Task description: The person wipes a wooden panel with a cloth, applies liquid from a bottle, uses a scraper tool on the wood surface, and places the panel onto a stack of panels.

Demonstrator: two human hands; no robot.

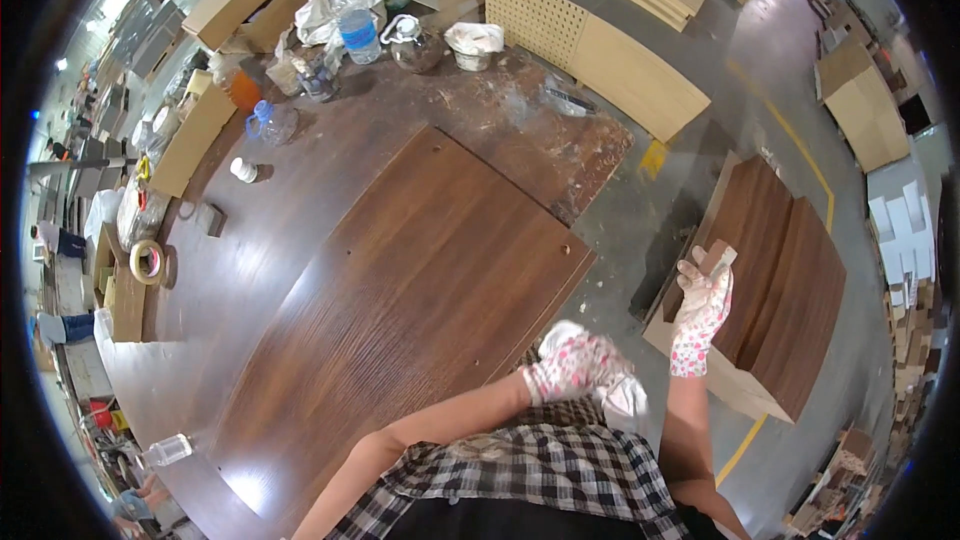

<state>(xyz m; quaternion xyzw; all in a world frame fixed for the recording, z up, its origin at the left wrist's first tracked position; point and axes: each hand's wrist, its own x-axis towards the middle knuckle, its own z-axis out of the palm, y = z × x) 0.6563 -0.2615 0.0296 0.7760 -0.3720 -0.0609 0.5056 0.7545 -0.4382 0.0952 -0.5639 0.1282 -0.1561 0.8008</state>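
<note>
My left hand (pixel 572 370), in a white glove with pink spots, is closed on a crumpled white cloth (pixel 626 402) close to my body, beside the near right edge of a brown wood-grain panel (pixel 400 270). My right hand (pixel 704 308), gloved the same way, grips a small brown block (pixel 717 258) with its fingers curled round it. It is over the near left part of a stack of brown wood-grain panels (pixel 800 290) to the right. The panel by my left hand lies flat on a dark brown tabletop, with small holes near its corners.
Bottles, including a blue-labelled water bottle (pixel 358 35), line the table's far side. At the left are a tape roll (pixel 147 262), a white cup (pixel 243 170) and a small grey block (pixel 210 219). A clear bottle (pixel 168 450) lies near left. Cardboard-coloured boards (pixel 640 70) stand beyond.
</note>
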